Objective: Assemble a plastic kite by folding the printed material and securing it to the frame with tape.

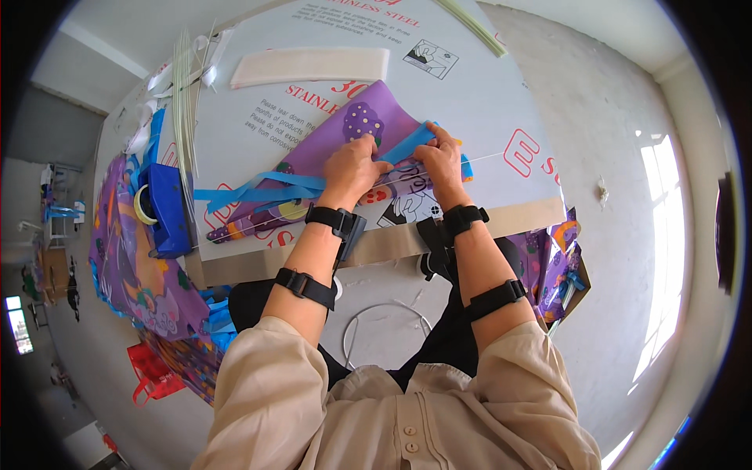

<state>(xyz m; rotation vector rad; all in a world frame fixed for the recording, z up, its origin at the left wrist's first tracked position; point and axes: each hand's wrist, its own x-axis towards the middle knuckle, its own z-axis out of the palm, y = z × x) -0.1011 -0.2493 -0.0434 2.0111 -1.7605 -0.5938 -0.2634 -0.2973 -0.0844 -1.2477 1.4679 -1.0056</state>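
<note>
A purple printed fabric sheet (321, 141) lies folded near the front edge of the table. My left hand (350, 168) presses on it with its fingers bent and pinching the cloth. Just to the right, my right hand (442, 163) grips the blue edging strip (407, 144) between thumb and fingers. Loose blue ribbon tails (258, 192) spread out to the left. A thin white rod (489, 159) runs along the fabric and sticks out past my right hand. What lies under my fingertips is hidden.
The table's printed white sheet (501, 102) carries a white folded strip (313, 64). A blue tape dispenser (168, 210) and thin pale rods (182, 117) sit at the left. More purple fabric (133, 251) hangs off the left edge. A box of fabric (578, 294) stands right.
</note>
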